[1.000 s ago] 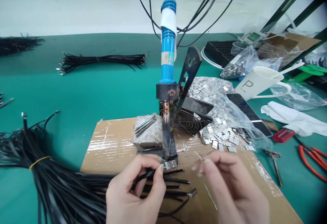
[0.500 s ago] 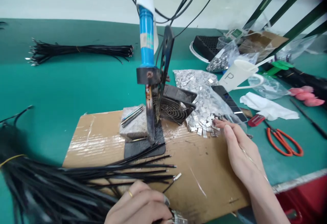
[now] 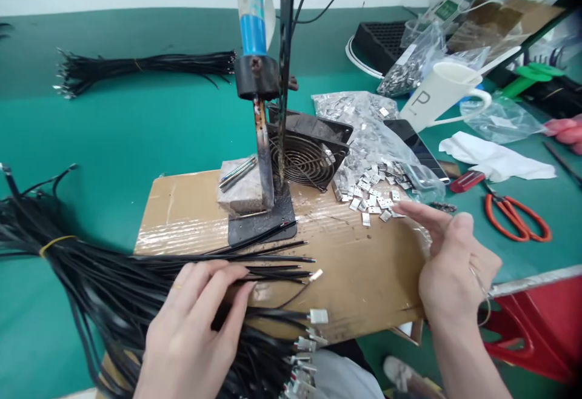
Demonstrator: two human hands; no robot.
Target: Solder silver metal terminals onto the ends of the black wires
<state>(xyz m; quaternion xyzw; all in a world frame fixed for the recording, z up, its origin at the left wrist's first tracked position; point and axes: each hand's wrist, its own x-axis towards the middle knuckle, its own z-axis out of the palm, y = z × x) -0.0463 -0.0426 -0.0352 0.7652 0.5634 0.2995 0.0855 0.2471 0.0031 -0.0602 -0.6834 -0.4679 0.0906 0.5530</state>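
My left hand [image 3: 191, 332] lies flat on a big bundle of black wires [image 3: 113, 278], fingers spread, gripping nothing. Some wire ends near it carry small metal tabs [image 3: 318, 316]. My right hand [image 3: 450, 265] hovers over the right end of the cardboard sheet [image 3: 364, 271], index finger stretched toward a scatter of small metal tabs [image 3: 373, 196]; a thin strand seems to hang by its wrist. A blue-handled soldering iron [image 3: 254, 41] stands upright in its black stand [image 3: 261, 223] on the cardboard.
A black fan [image 3: 304, 150] sits behind the stand beside a grey block with rods [image 3: 239, 184]. Bags of metal parts [image 3: 364, 120], a white mug [image 3: 441, 93], a phone [image 3: 413, 144], red scissors [image 3: 518, 217], white cloth [image 3: 495, 159] lie right. Another wire bundle [image 3: 140, 65] lies far left.
The view has dropped and shifted. My left hand let go of the tabbed wire and came up flat onto the bundle. My right hand pulled back slightly from the loose tabs.
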